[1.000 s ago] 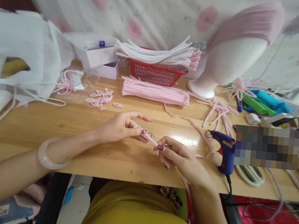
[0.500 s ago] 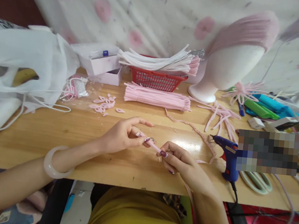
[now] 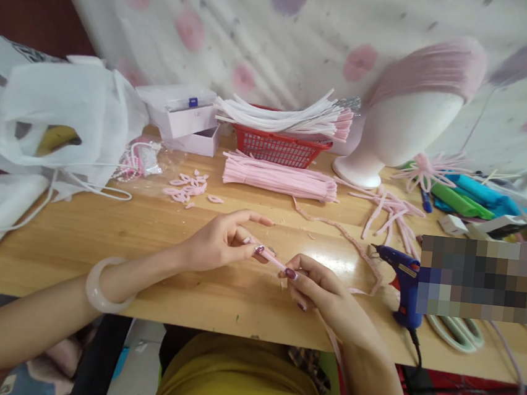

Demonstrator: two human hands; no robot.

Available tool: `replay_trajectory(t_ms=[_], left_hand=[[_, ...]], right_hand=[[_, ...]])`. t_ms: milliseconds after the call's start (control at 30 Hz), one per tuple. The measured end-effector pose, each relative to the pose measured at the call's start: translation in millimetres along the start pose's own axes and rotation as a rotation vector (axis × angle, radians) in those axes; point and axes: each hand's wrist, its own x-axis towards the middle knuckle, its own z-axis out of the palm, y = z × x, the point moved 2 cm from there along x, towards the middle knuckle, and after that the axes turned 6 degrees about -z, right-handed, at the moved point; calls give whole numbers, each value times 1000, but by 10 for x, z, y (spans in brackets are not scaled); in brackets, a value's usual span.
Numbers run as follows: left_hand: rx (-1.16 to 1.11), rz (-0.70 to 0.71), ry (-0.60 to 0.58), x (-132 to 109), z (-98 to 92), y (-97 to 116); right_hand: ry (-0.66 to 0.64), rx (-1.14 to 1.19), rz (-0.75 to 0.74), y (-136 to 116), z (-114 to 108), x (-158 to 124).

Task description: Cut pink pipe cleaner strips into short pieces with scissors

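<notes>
A short pink pipe cleaner (image 3: 274,260) is stretched between my two hands above the front of the wooden table. My left hand (image 3: 219,241) pinches one end between thumb and fingers, with the index finger held out straight. The other end is pinched by my right hand (image 3: 324,285), whose remaining fingers curl underneath. Beyond my left hand lies a small pile of pink pipe cleaner loops (image 3: 188,189). A bundle of pink pipe cleaners (image 3: 279,179) rests farther back.
A blue glue gun (image 3: 402,279) and scissors handles (image 3: 458,334) lie to the right, near loose pink pieces (image 3: 392,213). A measuring tape (image 3: 348,233) crosses the table. Behind stand a red basket (image 3: 280,148), a white foam head (image 3: 403,124) and a white bag (image 3: 62,110).
The camera view has shifted slightly, so the whole scene sits a little lower and farther right. Both hands keep their pinch on the pipe cleaner, nearly unmoved.
</notes>
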Motion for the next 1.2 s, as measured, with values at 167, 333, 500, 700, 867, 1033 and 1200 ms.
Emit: replay_trajectory(t_ms=[167, 333, 500, 700, 867, 1033, 1200], left_hand=[[-52, -11, -12, 8, -13, -36], [-168, -24, -22, 15, -20, -43], [-208, -46, -26, 16, -28, -17], [-263, -67, -39, 16, -26, -5], [-260, -57, -45, -12, 2, 48], [-289, -76, -69, -9, -4, 39], [-427, -204, -127, 32, -21, -32]], right_hand=[[13, -5, -26, 24, 13, 6], [32, -1, -43, 21, 32, 17], [20, 11, -44, -3, 17, 19], [-5, 57, -47, -46, 42, -9], [32, 83, -64, -39, 57, -50], [-11, 146, -65, -34, 38, -76], [-13, 334, -35, -18, 28, -72]])
